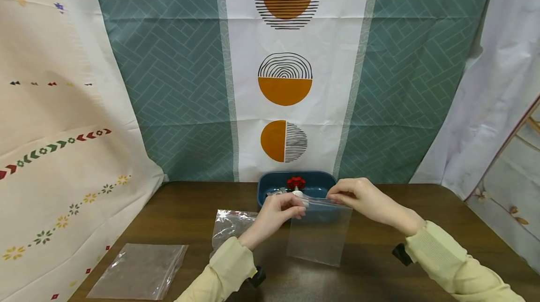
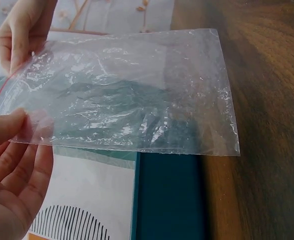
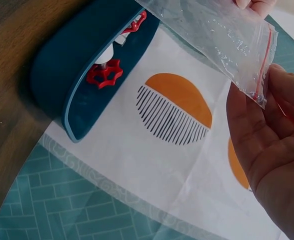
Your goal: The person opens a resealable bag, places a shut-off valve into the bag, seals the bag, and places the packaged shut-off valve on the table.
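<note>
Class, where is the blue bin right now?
In the head view, the blue bin stands just right of centre on the table, before the hanging curtain and behind the held clear bag.

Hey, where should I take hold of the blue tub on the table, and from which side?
Probably by the rim at both short ends of the blue tub, coming from left and right. It is longer side to side, its top is open, and the held clear bag hangs before its near side. The left hand and right hand pinch that bag, so free them first.
</note>
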Demonstrator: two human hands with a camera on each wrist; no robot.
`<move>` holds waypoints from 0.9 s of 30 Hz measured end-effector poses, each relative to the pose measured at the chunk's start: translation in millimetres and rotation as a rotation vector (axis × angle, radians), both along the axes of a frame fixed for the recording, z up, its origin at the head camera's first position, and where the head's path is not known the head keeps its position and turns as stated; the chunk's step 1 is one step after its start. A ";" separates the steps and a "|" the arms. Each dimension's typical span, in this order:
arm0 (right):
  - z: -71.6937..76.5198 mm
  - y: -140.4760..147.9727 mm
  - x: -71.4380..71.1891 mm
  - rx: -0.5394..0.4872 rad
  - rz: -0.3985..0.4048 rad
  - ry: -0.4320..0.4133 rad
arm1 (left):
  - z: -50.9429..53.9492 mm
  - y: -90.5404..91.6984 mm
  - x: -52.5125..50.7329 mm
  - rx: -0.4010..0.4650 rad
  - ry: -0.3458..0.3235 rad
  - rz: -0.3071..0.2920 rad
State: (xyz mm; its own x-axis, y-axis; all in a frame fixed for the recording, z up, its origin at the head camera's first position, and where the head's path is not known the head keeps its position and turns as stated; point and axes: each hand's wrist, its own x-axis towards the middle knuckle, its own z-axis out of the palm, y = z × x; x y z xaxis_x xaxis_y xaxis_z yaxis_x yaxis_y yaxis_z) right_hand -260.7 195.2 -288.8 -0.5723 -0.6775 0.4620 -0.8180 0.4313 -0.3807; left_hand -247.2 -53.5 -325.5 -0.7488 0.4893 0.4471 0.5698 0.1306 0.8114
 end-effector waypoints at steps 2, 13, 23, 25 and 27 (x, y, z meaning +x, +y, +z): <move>0.1 -0.3 -0.2 0.004 -0.002 -0.008 | 0.1 -0.4 0.0 0.003 -0.004 -0.007; -2.0 -7.0 -4.8 0.019 -0.005 -0.058 | 0.5 -2.3 -2.0 0.014 -0.007 -0.034; -4.0 -12.2 -4.5 0.040 -0.040 -0.074 | 3.5 -3.0 -1.7 -0.049 0.033 0.051; -4.4 -12.9 -4.1 0.040 -0.060 -0.082 | 6.1 -3.5 0.0 -0.067 0.035 0.092; -4.7 -13.6 -3.6 0.037 -0.080 -0.097 | 8.6 -4.0 1.4 -0.071 0.030 0.122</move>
State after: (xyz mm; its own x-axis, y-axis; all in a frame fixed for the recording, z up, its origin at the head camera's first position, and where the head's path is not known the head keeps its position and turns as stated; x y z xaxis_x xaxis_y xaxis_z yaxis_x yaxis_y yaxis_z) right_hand -264.3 181.7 -293.5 -0.6660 -0.6433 0.3775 -0.7404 0.5088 -0.4393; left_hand -245.8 -57.5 -316.8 -0.7912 0.4264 0.4383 0.5705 0.2564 0.7803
